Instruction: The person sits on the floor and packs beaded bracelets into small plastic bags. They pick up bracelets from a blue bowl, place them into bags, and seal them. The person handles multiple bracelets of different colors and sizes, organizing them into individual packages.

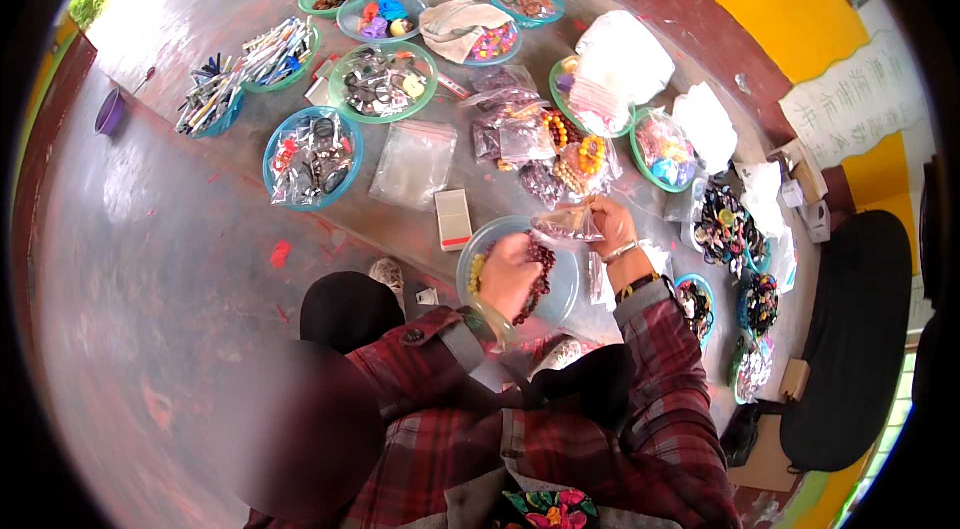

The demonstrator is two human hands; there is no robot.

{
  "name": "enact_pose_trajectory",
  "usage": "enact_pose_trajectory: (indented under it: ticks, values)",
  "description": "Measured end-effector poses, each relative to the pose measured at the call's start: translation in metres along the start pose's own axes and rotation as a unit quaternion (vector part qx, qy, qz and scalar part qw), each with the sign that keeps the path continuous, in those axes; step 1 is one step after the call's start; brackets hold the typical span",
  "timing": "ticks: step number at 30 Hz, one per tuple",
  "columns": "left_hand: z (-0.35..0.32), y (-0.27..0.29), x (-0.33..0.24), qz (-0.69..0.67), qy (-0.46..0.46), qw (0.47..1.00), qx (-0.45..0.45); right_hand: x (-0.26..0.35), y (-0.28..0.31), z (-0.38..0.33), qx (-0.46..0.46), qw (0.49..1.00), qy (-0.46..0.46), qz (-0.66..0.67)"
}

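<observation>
My left hand (506, 279) is closed over a pale blue plastic basin (562, 307), holding a dark red bead string (543, 272) that hangs along its right side. Yellowish beads (475, 275) show at the hand's left; whether they are held or lie in the basin I cannot tell. At the basin's far right edge, my right hand (613, 227) pinches a small clear plastic bag (566, 224) with dark contents. A bangle sits on that wrist. Just beyond lie bagged bead strings (510, 119) and yellow and orange beads (590, 157).
Flat clear bags (415, 161) and a small box (453, 220) lie left of the basin. Farther out stand bowls of pens (275, 54), bagged small items (312, 159) and glasses-like pieces (384, 81). Bowls of dark hair ties (725, 224) and a white bag (625, 54) are at right.
</observation>
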State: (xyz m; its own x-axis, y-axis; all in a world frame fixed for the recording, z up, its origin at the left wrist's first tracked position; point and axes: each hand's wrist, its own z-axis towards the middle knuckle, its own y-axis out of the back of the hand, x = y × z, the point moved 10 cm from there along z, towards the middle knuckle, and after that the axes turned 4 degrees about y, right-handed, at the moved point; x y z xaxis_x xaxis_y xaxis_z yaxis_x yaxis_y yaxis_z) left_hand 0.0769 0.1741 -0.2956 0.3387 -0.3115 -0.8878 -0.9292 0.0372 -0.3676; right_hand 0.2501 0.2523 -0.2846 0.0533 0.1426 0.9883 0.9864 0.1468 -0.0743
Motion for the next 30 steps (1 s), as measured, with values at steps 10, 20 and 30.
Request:
enact_pose_trajectory:
  ticks: [10,20,30]
  values:
    - [-0.015,-0.031,-0.009,0.06,0.077,0.986,0.134,-0.039,-0.033,-0.1,-0.077,0.944,-0.206,0.245]
    - [-0.002,-0.02,0.003,0.105,0.069,0.985,0.115,0.03,-0.026,-0.091,0.02,0.998,-0.058,-0.013]
    - [-0.022,-0.033,-0.003,0.281,0.034,0.931,0.23,0.006,-0.041,-0.095,0.099,0.988,-0.115,-0.014]
